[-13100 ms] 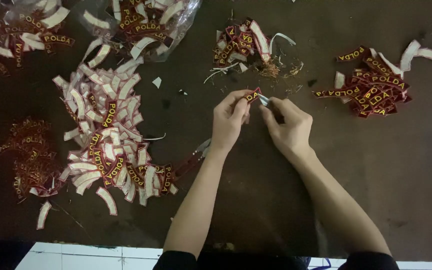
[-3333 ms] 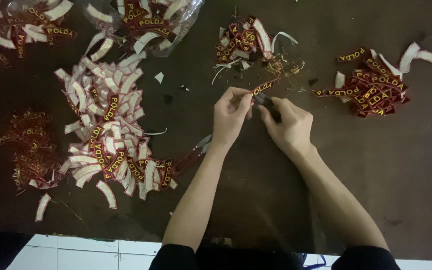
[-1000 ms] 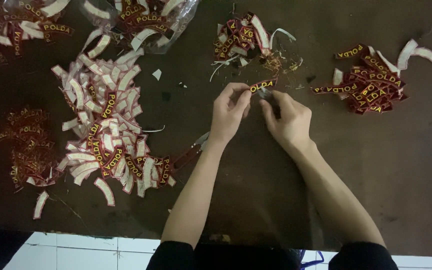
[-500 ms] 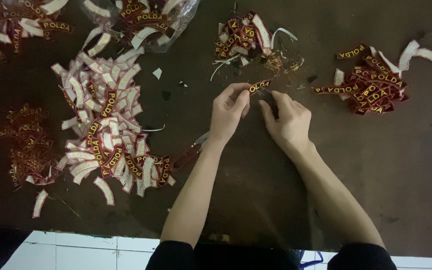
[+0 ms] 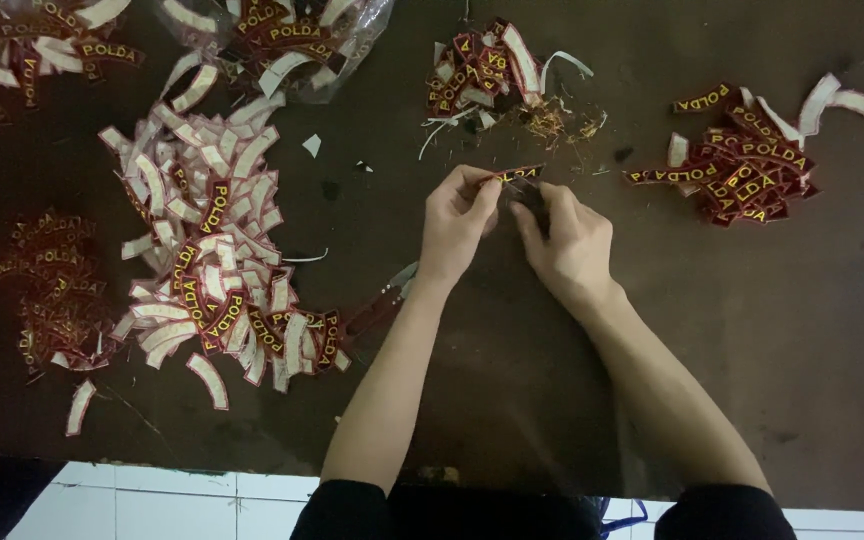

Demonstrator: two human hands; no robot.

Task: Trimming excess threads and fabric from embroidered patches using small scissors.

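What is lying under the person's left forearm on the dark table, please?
A tool with reddish handles sticks out from beneath the left forearm on the dark table. Its remaining part is covered by the arm, so its kind stays unclear.

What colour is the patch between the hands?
Dark red patch with yellow stitching, seen in the head view.

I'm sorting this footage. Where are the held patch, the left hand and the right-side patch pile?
held patch (image 5: 517,174), head view, its middle
left hand (image 5: 455,222), head view, its back
right-side patch pile (image 5: 742,172), head view, its centre
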